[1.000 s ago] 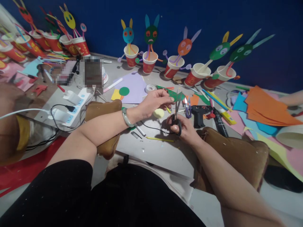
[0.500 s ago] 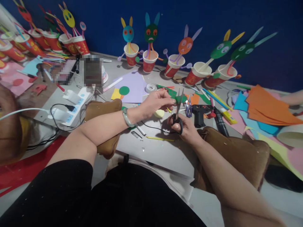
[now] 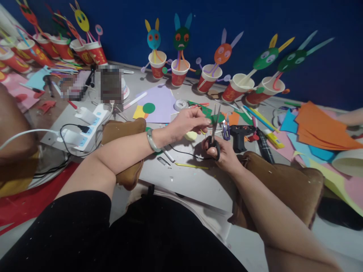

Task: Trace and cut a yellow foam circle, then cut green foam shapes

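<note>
My left hand [image 3: 188, 122], with a pale bangle [image 3: 153, 141] at the wrist, pinches a small piece of green paper [image 3: 217, 118] between thumb and fingers. Black-handled scissors [image 3: 214, 130] are held in my right hand [image 3: 227, 154], blades pointing up and a little apart. The blades stand right at the green piece; whether they touch it I cannot tell. Below my left hand lies a pale yellow paper disc [image 3: 191, 136]. A black glue gun [image 3: 238, 138] and purple-handled snips [image 3: 226, 129] rest just right of the scissors.
Red paper cups [image 3: 180, 78] with paper rabbit figures line the back by a blue wall. Orange paper sheets [image 3: 323, 126] are stacked right. A power strip [image 3: 92, 126] with cables sits left, near another person's arm [image 3: 17, 124]. Brown cushions [image 3: 279, 185] flank the table's front edge.
My two hands, the scissors and the green paper stay almost in place. At the far left, another person's arm has shifted.
</note>
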`<state>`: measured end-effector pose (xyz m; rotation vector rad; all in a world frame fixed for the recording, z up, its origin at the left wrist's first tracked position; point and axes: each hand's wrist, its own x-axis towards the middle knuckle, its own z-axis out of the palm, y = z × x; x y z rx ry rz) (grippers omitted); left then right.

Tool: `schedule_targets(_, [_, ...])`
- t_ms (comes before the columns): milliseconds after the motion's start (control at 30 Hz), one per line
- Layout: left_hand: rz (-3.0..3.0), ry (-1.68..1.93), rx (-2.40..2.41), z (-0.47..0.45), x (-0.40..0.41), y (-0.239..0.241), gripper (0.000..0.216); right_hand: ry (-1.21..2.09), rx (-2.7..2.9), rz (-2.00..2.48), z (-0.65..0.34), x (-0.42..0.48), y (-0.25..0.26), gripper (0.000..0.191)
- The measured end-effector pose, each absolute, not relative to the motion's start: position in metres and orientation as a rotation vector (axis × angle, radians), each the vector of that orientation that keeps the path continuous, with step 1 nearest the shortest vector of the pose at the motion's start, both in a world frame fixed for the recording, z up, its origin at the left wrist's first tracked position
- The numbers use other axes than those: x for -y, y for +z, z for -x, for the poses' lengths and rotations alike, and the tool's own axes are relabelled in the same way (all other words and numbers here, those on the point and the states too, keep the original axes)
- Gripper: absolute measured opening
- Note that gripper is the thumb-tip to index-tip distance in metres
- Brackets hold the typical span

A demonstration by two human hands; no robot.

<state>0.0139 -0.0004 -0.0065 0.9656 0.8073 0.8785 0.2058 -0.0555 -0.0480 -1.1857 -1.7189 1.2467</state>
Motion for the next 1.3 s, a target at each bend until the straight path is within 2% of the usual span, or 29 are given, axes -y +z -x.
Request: schedule_targets(1300, [-1.092,0.902,-0.81,-0.0092,0.0006,-0.001,0.031,1.265,1.64,1.192,-0.2045,0.0576,-0.0456,0.075])
